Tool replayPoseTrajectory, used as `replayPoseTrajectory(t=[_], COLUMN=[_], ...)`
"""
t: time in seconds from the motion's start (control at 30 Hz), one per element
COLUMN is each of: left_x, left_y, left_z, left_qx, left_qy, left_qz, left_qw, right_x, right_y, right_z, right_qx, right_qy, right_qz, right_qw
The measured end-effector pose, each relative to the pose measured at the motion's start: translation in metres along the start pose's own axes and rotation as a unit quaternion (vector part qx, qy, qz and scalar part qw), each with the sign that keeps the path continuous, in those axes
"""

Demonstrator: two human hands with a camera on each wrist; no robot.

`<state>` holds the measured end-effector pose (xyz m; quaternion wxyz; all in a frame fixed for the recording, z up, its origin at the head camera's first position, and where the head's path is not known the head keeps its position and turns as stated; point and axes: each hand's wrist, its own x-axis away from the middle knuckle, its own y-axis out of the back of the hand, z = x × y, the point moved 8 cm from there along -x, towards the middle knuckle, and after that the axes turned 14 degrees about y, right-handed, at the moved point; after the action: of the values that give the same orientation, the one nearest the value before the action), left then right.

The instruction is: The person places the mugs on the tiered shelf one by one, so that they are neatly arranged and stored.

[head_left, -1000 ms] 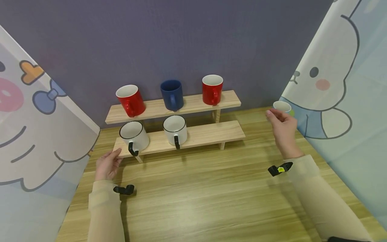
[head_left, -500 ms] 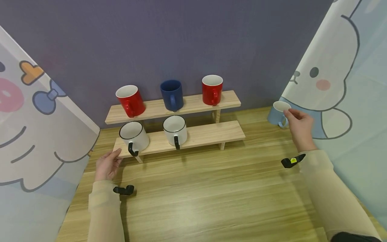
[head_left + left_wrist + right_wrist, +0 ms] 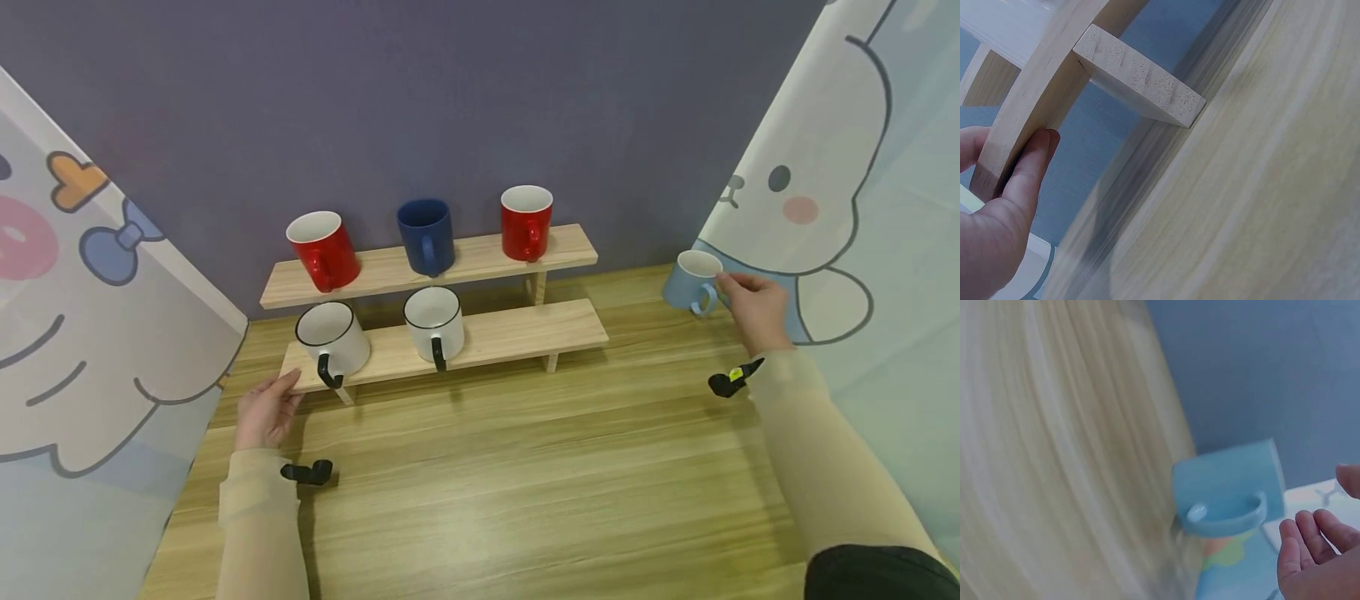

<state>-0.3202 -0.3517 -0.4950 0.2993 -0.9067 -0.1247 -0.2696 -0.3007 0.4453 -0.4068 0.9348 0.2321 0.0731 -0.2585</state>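
At the left end of the lower shelf board (image 3: 525,332), my left hand (image 3: 266,410) pinches the wood. The left wrist view shows its thumb and fingers on either side of the board (image 3: 1041,94). Nearest that hand is a white mug (image 3: 333,337) with a black rim and handle; a similar white mug (image 3: 435,323) stands right of it. My right hand (image 3: 757,312) is beside a light blue mug (image 3: 681,287) at the back right of the table. In the right wrist view, thumb and fingers are apart near the rim of the blue mug (image 3: 1229,481).
On the upper shelf board (image 3: 480,257) stand a red mug (image 3: 330,258), a dark blue mug (image 3: 426,237) and another red mug (image 3: 527,225). Behind rises a grey-blue wall (image 3: 450,100). Cartoon-printed panels flank the wooden table (image 3: 480,483).
My right hand has moved right, from left of the light blue mug to its right side, so the mug's body and handle show. My left hand and the shelf mugs stay put.
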Motion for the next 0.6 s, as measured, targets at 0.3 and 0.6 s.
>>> replayPoseTrajectory(t=[0.3, 0.6], left_x=[0.000, 0.001], left_y=[-0.003, -0.002], left_z=[0.001, 0.000], left_qx=[0.007, 0.005], left_qy=[-0.002, -0.002], left_qz=[0.021, 0.015], left_qw=[0.9997, 0.9999], right_x=[-0.012, -0.020], right_y=[-0.008, -0.020], right_z=[-0.037, -0.041], right_qx=[0.025, 0.062], right_qy=[-0.029, -0.012], right_qz=[0.087, 0.137], right_qw=[0.995, 0.989])
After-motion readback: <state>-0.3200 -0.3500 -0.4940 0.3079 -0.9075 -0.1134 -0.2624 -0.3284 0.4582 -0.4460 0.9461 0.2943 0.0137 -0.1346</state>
